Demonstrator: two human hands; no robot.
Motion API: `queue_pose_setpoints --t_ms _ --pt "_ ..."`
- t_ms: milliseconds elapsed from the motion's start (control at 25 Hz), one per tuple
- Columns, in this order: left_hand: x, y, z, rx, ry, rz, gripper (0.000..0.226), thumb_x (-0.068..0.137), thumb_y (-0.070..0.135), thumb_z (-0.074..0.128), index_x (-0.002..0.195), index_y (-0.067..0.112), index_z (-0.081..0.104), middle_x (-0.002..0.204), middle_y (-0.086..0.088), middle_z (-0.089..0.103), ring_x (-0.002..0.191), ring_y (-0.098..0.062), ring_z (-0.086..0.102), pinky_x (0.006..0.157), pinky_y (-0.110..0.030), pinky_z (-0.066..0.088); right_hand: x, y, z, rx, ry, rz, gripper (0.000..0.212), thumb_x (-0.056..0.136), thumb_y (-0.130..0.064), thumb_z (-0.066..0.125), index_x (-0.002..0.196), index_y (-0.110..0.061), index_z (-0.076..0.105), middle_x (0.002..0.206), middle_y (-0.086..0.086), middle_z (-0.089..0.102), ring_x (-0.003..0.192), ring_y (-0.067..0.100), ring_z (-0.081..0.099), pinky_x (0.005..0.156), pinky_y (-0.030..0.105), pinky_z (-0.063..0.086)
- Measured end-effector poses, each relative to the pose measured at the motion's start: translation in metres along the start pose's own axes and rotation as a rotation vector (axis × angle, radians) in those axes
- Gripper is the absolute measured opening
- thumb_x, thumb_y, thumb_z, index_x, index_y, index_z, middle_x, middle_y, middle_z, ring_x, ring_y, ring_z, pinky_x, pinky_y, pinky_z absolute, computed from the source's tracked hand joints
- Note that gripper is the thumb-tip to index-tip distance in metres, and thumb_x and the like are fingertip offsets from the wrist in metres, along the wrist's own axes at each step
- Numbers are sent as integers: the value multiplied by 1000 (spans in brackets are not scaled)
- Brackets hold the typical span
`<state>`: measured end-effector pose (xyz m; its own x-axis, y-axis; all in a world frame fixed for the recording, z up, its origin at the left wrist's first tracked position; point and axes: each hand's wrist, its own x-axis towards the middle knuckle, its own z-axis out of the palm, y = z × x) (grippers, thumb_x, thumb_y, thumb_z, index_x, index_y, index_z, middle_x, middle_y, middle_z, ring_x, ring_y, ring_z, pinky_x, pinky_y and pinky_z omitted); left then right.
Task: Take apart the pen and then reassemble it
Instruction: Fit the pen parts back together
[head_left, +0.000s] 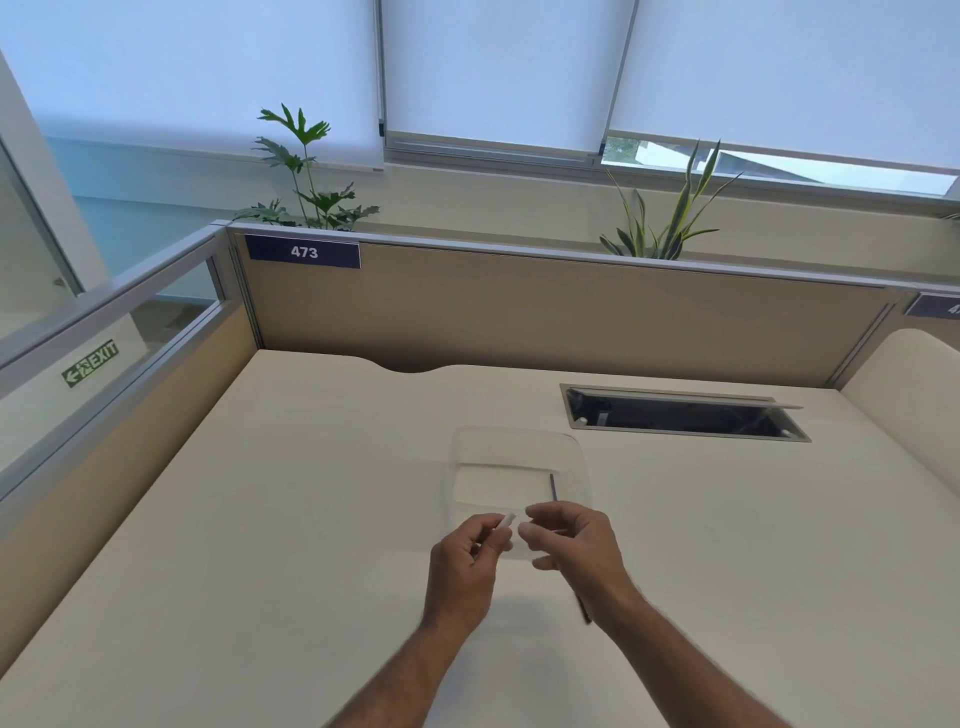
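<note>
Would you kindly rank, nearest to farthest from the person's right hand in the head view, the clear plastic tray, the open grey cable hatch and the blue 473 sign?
1. Clear plastic tray, on the desk directly beyond the right hand.
2. Open grey cable hatch, set into the desk farther back, to the right.
3. Blue 473 sign, on the partition's top left corner.

Cream desk (291, 519) inside beige partitions (519, 312) (numbered 473), two plants (306, 171) behind; drawn blinds (493, 67) glowing pale blue above.
</note>
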<state>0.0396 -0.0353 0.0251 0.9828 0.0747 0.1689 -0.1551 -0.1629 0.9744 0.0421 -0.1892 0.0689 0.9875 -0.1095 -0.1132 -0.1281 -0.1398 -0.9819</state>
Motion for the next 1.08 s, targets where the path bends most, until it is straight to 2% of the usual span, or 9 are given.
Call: queue_pose_setpoints --t_ms 120,240,360,440,520,640,840,960,1080 --pt "1 0 -1 9 7 -20 16 93 25 64 90 39 70 79 16 74 75 -5 68 63 -27 57 5 13 -11 -176 82 30 16 70 -21 84 83 -22 76 75 2 76 70 18 73 58 32 62" --pt "1 -2 -1 2 15 -47 13 93 27 64 87 34 73 77 12 73 74 -6 67 66 -33 58 9 29 -27 -466 126 86 12 66 -25 82 76 -23 74 69 -5 73 67 10 70 66 32 61" --pt "2 -4 0 14 10 -50 17 94 24 64 84 34 74 75 12 74 75 -3 68 65 -28 55 8 44 -43 -758 71 180 18 62 -37 78 69 -24 68 63 -11 69 59 -1 63 53 19 50" --pt "1 -4 0 27 3 -48 19 94 23 64 83 36 73 73 11 74 73 -1 67 63 -23 52 6 53 -51 -840 27 269 27 59 -43 80 66 -22 66 60 -11 68 53 -1 61 47 19 44" --pt "1 -4 0 35 -8 -53 20 93 23 64 82 35 74 72 8 73 70 1 66 62 -22 51 4 59 -54 -869 -6 352 31 55 -45 83 65 -21 65 62 -9 69 52 4 63 50 20 47" --pt "0 -5 0 53 -19 -49 20 93 23 65 81 36 74 70 8 73 66 2 63 61 -17 49 2 64 -55 -857 -5 395 27 52 -37 82 64 -20 65 66 -6 71 54 11 66 57 25 57" --pt "1 -7 0 75 -22 -32 15 93 21 66 86 29 76 68 15 71 63 5 62 60 -12 46 1 66 -55 -839 -9 386 15 59 -29 79 61 -18 68 68 -3 73 62 16 70 61 26 58" --pt "1 -10 1 97 -39 -35 12 92 19 67 90 25 76 68 13 72 66 2 64 66 -25 55 0 64 -56 -824 -3 358 9 61 -23 71 60 -14 69 65 1 75 61 19 72 64 28 61" --pt "-1 -11 0 124 -79 -13 14 91 20 67 86 31 73 71 7 72 67 -7 64 66 -33 57 -1 58 -56 -607 33 283 8 65 -7 67 57 -7 69 55 8 73 52 23 72 58 38 64"
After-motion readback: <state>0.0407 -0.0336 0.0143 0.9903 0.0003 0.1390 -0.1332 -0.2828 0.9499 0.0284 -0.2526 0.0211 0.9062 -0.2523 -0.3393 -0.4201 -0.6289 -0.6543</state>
